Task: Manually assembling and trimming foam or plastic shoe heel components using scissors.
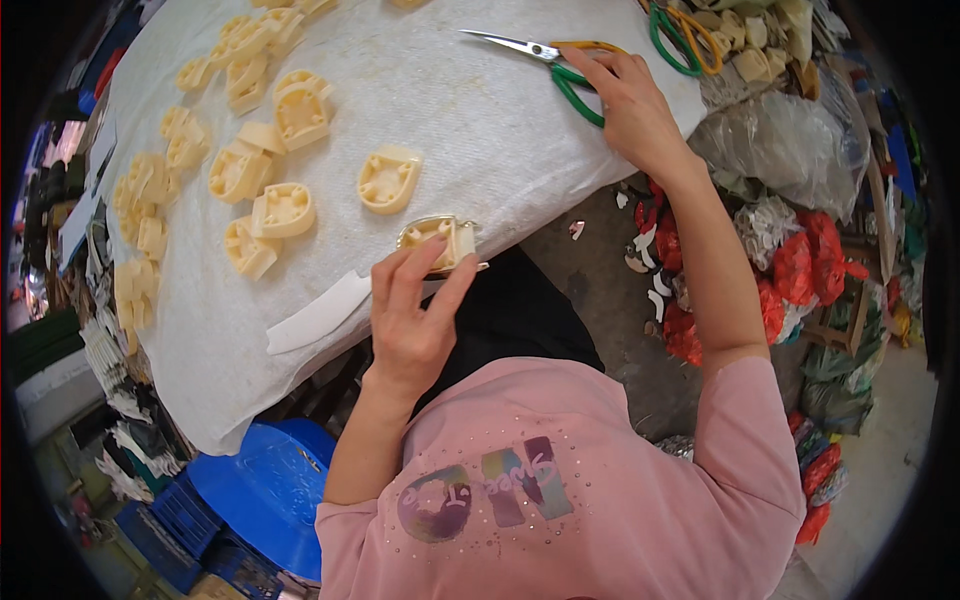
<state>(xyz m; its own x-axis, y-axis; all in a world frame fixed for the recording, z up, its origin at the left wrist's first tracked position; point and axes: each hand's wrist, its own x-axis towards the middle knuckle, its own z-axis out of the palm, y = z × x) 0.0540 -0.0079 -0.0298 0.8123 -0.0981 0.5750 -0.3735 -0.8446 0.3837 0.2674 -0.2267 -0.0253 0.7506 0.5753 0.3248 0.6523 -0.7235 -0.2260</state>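
Near the table's front edge, my left hand (415,310) is closed on a cream D-shaped moulded piece (440,240) with a shiny metallic rim. Its fingers and thumb press on the piece's hollow side. At the upper right, my right hand (635,110) has its fingers on the handles of a pair of scissors (555,52). One handle is green and the other yellow, and the bare blades point left. Another cream moulded piece (390,180) lies just beyond my left hand. Beside that hand, a flat white curved strip (320,312) rests along the edge.
Several more cream pieces (240,170) lie in clusters across the left of the white-covered table (480,130). A second pair of scissors (680,40) is at the far right. Clear plastic bags (785,145) and red bags (810,260) are to the right. A blue plastic stool (265,490) stands lower left.
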